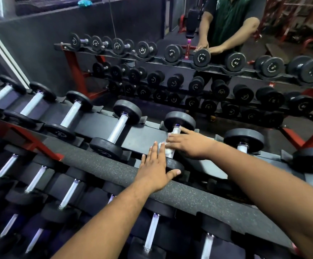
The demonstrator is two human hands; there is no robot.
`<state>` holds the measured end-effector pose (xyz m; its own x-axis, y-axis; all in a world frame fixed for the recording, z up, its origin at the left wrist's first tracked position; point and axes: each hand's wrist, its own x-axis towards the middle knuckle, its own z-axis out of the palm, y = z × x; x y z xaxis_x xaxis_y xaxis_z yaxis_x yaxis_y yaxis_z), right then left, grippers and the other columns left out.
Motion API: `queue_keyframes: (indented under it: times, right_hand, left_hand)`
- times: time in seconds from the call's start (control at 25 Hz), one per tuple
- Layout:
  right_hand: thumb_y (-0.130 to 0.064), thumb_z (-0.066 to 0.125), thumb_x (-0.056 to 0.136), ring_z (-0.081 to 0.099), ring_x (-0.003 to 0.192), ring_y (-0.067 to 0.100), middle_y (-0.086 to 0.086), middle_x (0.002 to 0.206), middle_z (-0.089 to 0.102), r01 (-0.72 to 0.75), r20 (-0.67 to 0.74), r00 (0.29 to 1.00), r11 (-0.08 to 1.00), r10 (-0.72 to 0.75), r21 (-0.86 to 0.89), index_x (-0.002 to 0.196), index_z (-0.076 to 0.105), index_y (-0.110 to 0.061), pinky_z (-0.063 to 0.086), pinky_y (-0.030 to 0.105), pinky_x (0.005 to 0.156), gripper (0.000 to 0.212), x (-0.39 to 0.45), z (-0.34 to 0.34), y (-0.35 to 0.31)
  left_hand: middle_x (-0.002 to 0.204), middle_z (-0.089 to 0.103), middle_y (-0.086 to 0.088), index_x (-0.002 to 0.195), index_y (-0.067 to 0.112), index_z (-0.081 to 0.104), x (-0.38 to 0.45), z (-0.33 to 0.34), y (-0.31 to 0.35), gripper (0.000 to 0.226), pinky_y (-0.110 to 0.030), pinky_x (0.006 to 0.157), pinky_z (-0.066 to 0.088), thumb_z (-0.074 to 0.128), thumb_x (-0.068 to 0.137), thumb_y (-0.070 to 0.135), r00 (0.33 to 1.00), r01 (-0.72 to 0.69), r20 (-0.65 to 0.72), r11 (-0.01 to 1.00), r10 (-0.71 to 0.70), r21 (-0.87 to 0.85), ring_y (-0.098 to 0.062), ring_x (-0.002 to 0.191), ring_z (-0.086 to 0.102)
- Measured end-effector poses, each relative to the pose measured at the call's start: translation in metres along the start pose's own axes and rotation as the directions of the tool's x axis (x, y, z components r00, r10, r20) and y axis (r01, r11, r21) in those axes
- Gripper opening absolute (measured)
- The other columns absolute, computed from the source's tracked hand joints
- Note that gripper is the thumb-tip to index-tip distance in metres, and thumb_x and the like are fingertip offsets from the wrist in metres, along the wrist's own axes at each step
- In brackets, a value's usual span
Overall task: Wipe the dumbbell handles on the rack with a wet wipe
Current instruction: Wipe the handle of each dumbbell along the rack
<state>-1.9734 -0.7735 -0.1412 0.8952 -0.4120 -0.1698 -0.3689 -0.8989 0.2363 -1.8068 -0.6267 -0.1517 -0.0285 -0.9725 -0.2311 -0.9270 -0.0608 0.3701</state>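
We stand at a tiered dumbbell rack [96,165] with black trays, red supports and a speckled grey padded rail [103,166] across its front edge. A wall mirror [170,58] behind it repeats the rows of dumbbells and shows our own reflection, both hands at one weight. The floor seen in the mirror is dark, with red equipment frames at upper right.

On the top tier, chrome-handled dumbbells lie side by side in cradles. The dumbbell [180,120] being cleaned sits fifth from the left. Our right hand [189,144] lies over its handle with fingers extended, pressing a white wet wipe [168,152] against the chrome; the wipe shows beneath and just left of the fingers. We cannot tell whether the thumb curls under the bar. Our left hand [154,172] rests flat and relaxed on the near weight plate [174,165], fingers straight toward the handle, the thumb lying along the plate's front edge.
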Motion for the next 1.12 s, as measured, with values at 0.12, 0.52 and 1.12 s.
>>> queue_keyframes:
  times: [0.12,0.52,1.12]
  right_hand:
    - [-0.045,0.031,0.101,0.039,0.144,0.025,0.002,0.147,0.052,-0.074,-0.199,0.974,0.984,0.106,0.162,0.138,0.057,-0.019,0.033,0.052,0.114,0.052,-0.004,0.012,-0.008]
    - [-0.041,0.036,0.104,0.038,0.144,0.025,0.002,0.150,0.048,-0.044,-0.302,0.942,0.948,0.144,0.315,0.140,0.055,-0.020,0.035,0.052,0.112,0.046,-0.007,0.031,-0.026]
    - [-0.038,0.044,0.102,0.053,0.130,0.026,0.004,0.131,0.063,-0.178,-0.478,0.837,0.959,0.265,0.220,0.106,0.064,-0.015,0.038,0.040,0.105,0.030,-0.004,0.033,-0.014]
  left_hand:
    - [0.163,-0.031,-0.005,0.156,0.020,-0.026,-0.001,-0.001,0.001,0.106,-0.041,0.123,-0.008,0.043,0.094,0.071,1.000,-0.001,0.010,1.000,0.001,0.010,-0.018,0.153,-0.022]
    - [0.164,-0.029,-0.004,0.157,0.021,-0.023,-0.002,-0.003,0.002,0.106,-0.044,0.125,-0.005,0.045,0.093,0.071,1.000,0.008,0.023,1.000,-0.008,-0.004,-0.019,0.154,-0.019]
    - [0.163,-0.033,0.000,0.156,0.024,-0.025,-0.003,-0.003,0.001,0.106,-0.042,0.125,-0.007,0.046,0.093,0.070,1.000,0.019,0.025,0.999,-0.019,-0.026,-0.016,0.152,-0.022]
